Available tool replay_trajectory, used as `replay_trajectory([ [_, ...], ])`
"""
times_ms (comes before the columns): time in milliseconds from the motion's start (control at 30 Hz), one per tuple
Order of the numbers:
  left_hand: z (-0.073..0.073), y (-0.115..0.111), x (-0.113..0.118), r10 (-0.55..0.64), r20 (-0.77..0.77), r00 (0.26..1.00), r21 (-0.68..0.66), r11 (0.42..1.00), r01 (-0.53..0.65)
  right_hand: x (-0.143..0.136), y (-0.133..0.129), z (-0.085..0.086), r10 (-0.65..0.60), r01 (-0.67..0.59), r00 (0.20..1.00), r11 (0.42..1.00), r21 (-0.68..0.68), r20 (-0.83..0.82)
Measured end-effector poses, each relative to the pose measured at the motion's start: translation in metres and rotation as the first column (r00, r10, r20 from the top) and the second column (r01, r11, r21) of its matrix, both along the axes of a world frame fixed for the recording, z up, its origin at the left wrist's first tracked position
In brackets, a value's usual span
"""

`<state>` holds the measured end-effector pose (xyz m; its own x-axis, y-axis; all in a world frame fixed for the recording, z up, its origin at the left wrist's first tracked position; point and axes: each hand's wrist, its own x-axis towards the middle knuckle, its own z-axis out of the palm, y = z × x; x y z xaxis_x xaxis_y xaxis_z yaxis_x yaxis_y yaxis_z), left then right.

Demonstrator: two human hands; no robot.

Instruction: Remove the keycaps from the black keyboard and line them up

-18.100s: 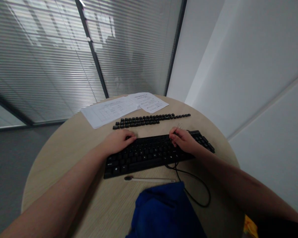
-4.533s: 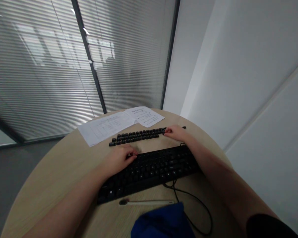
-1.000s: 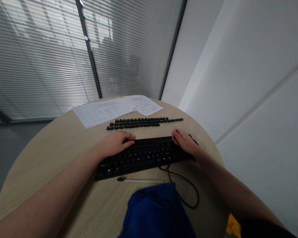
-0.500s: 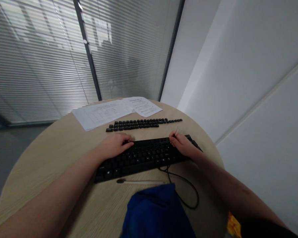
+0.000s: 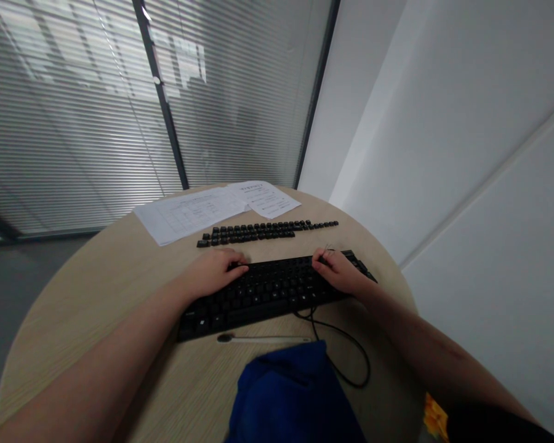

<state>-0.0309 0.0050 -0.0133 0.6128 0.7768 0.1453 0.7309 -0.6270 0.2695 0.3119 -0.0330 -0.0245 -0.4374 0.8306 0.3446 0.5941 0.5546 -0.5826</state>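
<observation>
A black keyboard (image 5: 268,289) lies at a slant on the round wooden table. My left hand (image 5: 219,267) is closed on its far edge toward the left, thumb over the top and fingers behind. Over the right part of the keyboard, my right hand (image 5: 333,268) pinches what looks like a wire keycap puller (image 5: 327,247); thin wires stick up past the fingers and the rest is hidden. Beyond the keyboard, loose black keycaps (image 5: 253,234) stand in rows on the table.
Printed sheets (image 5: 198,212) lie toward the table's (image 5: 74,307) far side. A small brush (image 5: 263,339) with a pale handle rests in front of the keyboard. A black cable (image 5: 351,338) loops at the near right, beside blue cloth (image 5: 286,394). A white wall (image 5: 480,154) borders the right.
My right hand has shifted slightly left, and the wires at its fingertips now stand out less. My left hand and the keyboard have hardly moved.
</observation>
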Motion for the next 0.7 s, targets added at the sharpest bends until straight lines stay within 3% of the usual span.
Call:
replay_trajectory([
  [167,0.0,0.0,0.0,-0.001,0.018,1.0,0.014,1.0,0.0,0.003,0.004,-0.011,-0.084,0.057,0.972,0.99,-0.13,-0.221],
  [467,-0.001,0.0,0.001,0.011,-0.012,1.0,0.003,1.0,-0.011,0.003,0.004,-0.011,-0.095,0.0,0.926,0.968,-0.253,-0.366],
  [533,0.0,0.0,0.001,0.011,-0.013,1.0,0.0,1.0,-0.011,0.003,0.007,-0.01,-0.144,0.005,0.864,0.961,-0.277,-0.483],
  [633,0.001,-0.001,0.002,0.005,-0.007,1.0,0.003,1.0,-0.005,0.005,0.013,-0.012,-0.237,0.042,0.698,0.955,-0.292,-0.676],
  [700,0.001,-0.001,0.002,0.005,-0.01,1.0,0.002,1.0,-0.005,0.007,0.017,-0.013,-0.258,0.053,0.663,0.953,-0.299,-0.703],
])
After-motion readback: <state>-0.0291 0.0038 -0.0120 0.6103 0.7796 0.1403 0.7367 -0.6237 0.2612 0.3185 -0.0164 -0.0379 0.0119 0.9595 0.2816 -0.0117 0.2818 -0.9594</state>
